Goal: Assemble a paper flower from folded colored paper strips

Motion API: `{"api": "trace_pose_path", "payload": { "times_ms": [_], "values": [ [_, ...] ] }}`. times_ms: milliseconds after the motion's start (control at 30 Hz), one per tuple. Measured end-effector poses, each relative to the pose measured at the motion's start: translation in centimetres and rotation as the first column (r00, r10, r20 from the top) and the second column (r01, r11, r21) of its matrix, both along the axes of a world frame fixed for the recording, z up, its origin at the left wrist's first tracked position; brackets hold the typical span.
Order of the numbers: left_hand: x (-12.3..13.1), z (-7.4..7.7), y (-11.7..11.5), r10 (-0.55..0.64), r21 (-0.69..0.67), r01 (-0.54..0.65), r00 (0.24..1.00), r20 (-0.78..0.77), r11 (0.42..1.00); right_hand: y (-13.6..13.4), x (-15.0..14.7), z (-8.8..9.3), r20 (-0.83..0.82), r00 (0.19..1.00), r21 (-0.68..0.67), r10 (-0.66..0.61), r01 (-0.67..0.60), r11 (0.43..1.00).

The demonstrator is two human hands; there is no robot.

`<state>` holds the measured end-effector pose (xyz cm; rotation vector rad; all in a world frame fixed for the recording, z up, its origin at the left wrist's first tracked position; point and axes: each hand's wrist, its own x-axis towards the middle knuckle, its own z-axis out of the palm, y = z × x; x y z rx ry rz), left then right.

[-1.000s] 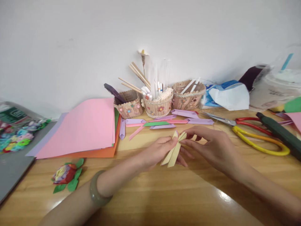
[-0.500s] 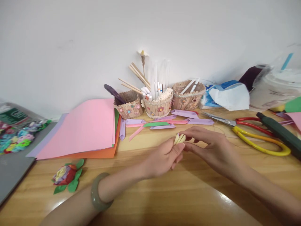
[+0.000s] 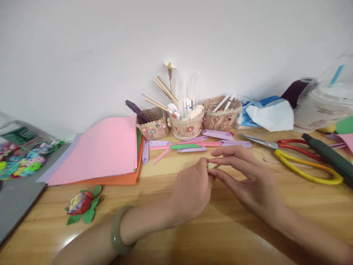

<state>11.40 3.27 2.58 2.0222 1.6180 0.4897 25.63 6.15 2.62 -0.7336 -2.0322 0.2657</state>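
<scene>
My left hand (image 3: 193,189), a ring on one finger and a jade-coloured bangle (image 3: 119,231) on the wrist, is closed with its back towards me. Inside it is a small folded yellow paper piece (image 3: 211,165), mostly hidden by the fingers. My right hand (image 3: 248,180) meets it from the right, thumb and fingertips pinching at the piece's end. Just beyond the hands lie folded purple paper strips (image 3: 190,149), pink strips (image 3: 160,157) and a green strip (image 3: 184,146). A finished paper flower (image 3: 79,203) with green leaves rests at the left.
Stacked coloured paper (image 3: 96,151) lies left. Three decorated baskets (image 3: 187,127) with sticks and pens stand along the wall. On the right are scissors (image 3: 306,162), a dark green tool (image 3: 328,156), a tissue pack (image 3: 267,110) and a lidded cup (image 3: 322,106). Colourful trinkets (image 3: 22,160) sit far left.
My left hand has rolled over from showing its thumb to showing its back, covering most of the yellow piece. My right fingertips have stayed close against it. The view has shifted slightly.
</scene>
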Motion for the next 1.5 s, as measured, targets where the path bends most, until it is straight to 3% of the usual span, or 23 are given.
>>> {"api": "trace_pose_path", "payload": {
  "times_ms": [200,367,500,567,700,767,1000,1100,1200,1300,1367,1500],
  "values": [
    [0.2,0.0,0.0,0.017,0.034,-0.017,1.000,0.005,0.999,-0.2,0.1,0.3,0.005,1.000,-0.006,0.015,-0.015,1.000],
    [-0.5,0.4,0.2,-0.042,-0.004,0.045,0.966,0.254,0.999,-0.1,0.4,0.9,-0.069,0.997,-0.075,0.034,-0.039,0.996],
    [-1.0,0.5,0.5,-0.053,-0.136,0.163,0.809,0.585,0.977,0.5,0.9,1.1,-0.111,0.994,-0.266,0.024,-0.053,0.963],
    [-1.2,0.3,0.7,-0.008,-0.245,0.261,0.700,0.714,0.934,0.8,1.1,1.0,-0.117,0.992,-0.351,0.040,-0.079,0.933],
    [-1.3,-0.4,1.3,0.151,-0.384,0.433,0.482,0.863,0.816,1.0,1.1,0.7,-0.183,0.983,-0.459,0.007,-0.091,0.884],
    [-1.2,-0.6,1.5,0.202,-0.414,0.460,0.443,0.874,0.785,0.8,1.0,0.6,-0.207,0.978,-0.479,-0.014,-0.089,0.874],
    [-0.8,0.0,1.0,0.159,-0.443,0.449,0.539,0.827,0.776,0.5,0.5,0.5,-0.130,0.992,-0.470,0.002,-0.063,0.880],
    [-0.8,-0.1,1.0,0.176,-0.420,0.520,0.454,0.873,0.744,0.9,0.5,0.3,-0.132,0.991,-0.454,0.019,-0.077,0.888],
    [-0.7,0.0,1.4,0.332,-0.452,0.528,0.310,0.891,0.719,1.0,0.5,0.2,-0.093,0.996,-0.373,-0.017,-0.019,0.928],
    [-0.6,0.3,1.8,0.458,-0.488,0.414,0.177,0.871,0.769,0.2,0.3,0.4,0.000,1.000,-0.153,0.013,-0.012,0.988],
    [-0.6,0.4,2.0,0.528,-0.541,0.308,0.130,0.839,0.783,-0.5,0.0,0.5,0.123,0.988,-0.020,0.097,-0.095,0.995],
    [-0.7,0.2,2.0,0.628,-0.632,0.233,0.098,0.772,0.739,-1.3,-0.8,0.1,0.265,0.941,0.034,0.213,-0.230,0.973]
  ]
}}
